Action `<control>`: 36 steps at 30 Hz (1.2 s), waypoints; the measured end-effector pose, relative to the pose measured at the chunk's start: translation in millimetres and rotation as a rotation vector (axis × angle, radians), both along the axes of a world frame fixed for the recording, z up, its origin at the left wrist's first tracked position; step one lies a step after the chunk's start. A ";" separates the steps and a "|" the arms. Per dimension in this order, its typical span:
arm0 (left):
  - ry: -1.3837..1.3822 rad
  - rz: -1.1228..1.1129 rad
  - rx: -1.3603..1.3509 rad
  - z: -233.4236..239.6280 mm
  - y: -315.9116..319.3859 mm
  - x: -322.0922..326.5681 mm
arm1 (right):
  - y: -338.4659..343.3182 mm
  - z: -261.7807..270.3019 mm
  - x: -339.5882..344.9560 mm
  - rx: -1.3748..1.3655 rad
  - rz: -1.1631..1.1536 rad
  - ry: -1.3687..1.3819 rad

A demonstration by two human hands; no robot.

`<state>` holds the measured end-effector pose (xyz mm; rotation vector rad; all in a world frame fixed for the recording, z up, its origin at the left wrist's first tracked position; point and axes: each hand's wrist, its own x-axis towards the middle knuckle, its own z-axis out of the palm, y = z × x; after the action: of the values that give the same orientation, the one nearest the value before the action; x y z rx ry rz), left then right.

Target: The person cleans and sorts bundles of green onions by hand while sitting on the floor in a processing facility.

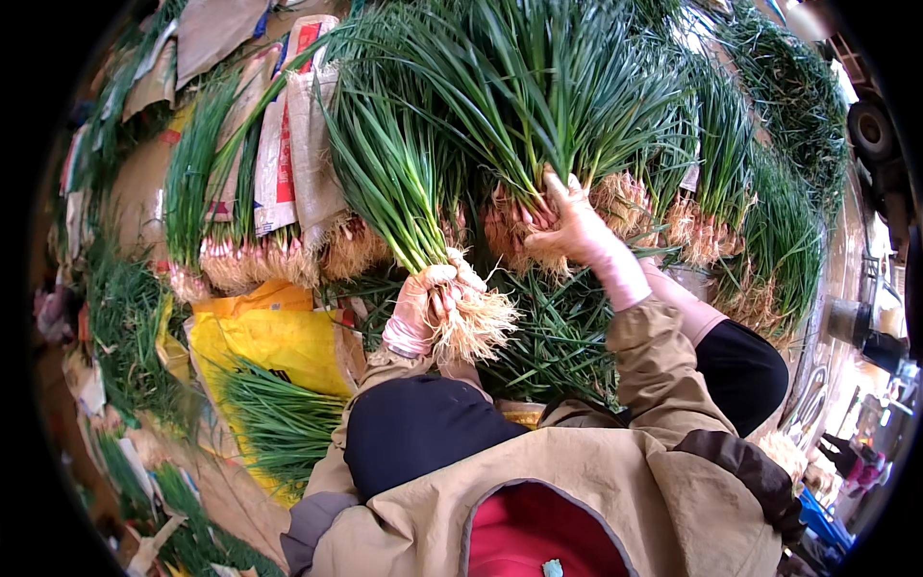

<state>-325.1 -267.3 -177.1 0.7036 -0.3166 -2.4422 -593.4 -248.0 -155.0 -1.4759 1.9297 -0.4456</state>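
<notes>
My left hand [425,296] is closed around the lower stems of a bunch of young green garlic [393,187]. Its pale, stringy roots [476,321] hang out beyond my fingers to the right, and its leaves fan up and to the left. My right hand [580,223] reaches into a large heap of the same plants [548,79]. Its thumb is spread away from the fingers, which touch the stems just above the pinkish bulbs [530,213]. Some fingertips are partly hidden among the stalks.
Loose green leaves [548,339] cover the ground between my legs. At left, a yellow sack [267,339] lies under more greens [281,418]. Rooted bunches [252,260] line up beneath woven sacks [310,137]. More bunches [707,216] stand at right, near a wheel [872,130].
</notes>
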 end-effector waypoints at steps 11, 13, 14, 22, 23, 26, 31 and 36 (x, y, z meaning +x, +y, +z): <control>-0.063 -0.098 0.001 9.8 -6.8 -4.1 | -20.3 82.6 20.8 0.123 -0.173 0.258; -0.038 -0.101 0.057 23.5 -9.4 -16.4 | -27.1 39.6 26.5 0.171 -0.001 0.441; -0.033 -0.106 0.082 33.6 -10.6 -20.8 | -25.1 11.8 17.2 0.051 0.061 0.488; -0.155 -0.349 -0.155 103.9 -33.8 -3.8 | 12.3 42.1 14.7 0.072 -0.061 -0.998; -0.199 -0.399 -0.182 116.7 -36.2 -16.9 | 18.4 21.1 4.8 -0.132 0.009 -1.034; -0.185 -0.353 -0.215 156.8 -18.4 -13.6 | 42.6 28.3 28.0 -0.237 -0.057 -1.321; -0.440 -0.341 -0.278 135.5 16.1 -27.2 | 90.3 82.2 74.1 -0.352 -0.059 -1.556; -0.571 -0.154 -0.234 81.5 69.4 -59.1 | 81.8 15.5 56.6 -0.209 -0.140 -0.730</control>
<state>-384.2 -197.9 -95.5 1.2994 -0.8882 -2.2424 -536.9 -166.3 -139.5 -1.0771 1.4215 -1.1036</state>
